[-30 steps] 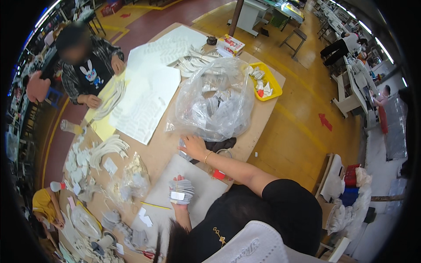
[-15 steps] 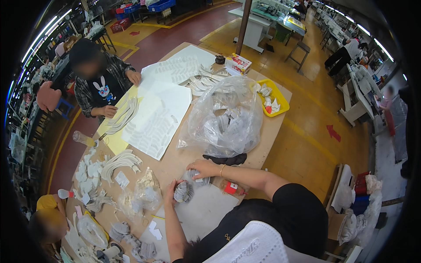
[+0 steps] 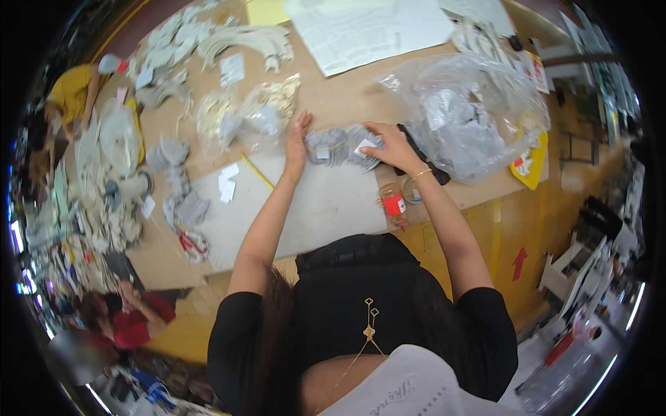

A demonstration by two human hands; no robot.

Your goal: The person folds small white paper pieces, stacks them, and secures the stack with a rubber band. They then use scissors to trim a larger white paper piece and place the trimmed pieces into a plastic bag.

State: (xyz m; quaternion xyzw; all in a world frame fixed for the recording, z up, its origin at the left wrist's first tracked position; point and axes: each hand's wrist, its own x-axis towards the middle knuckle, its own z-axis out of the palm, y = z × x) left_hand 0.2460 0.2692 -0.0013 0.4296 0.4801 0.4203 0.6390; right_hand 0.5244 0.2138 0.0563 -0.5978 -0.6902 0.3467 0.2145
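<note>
Two bundles of grey, curved fabric pieces lie end to end on the table in front of me. My left hand [image 3: 297, 147] is upright at the outer end of the left bundle [image 3: 329, 144], fingers stretched out and not wrapped round it; I cannot tell whether it touches. A thin yellowish band crosses that bundle. My right hand [image 3: 395, 149] grips the right bundle [image 3: 356, 134], with the thumb near a small white label [image 3: 363, 145] on it. The far side of this grip is partly hidden.
Right of my hands are a large clear plastic bag [image 3: 444, 125] of grey pieces, a dark cloth [image 3: 420, 156] and a red-labelled bottle [image 3: 393, 206]. Left lie a yellow pencil-like stick [image 3: 257, 171], paper slips [image 3: 227, 182], bagged cream pieces [image 3: 274, 97] and red-handled scissors [image 3: 193, 244]. A co-worker in yellow [image 3: 73, 93] sits far left.
The view has turned and tipped down toward my arms. My left hand has let go of its bundle and straightened its fingers. The two bundles now sit in one row.
</note>
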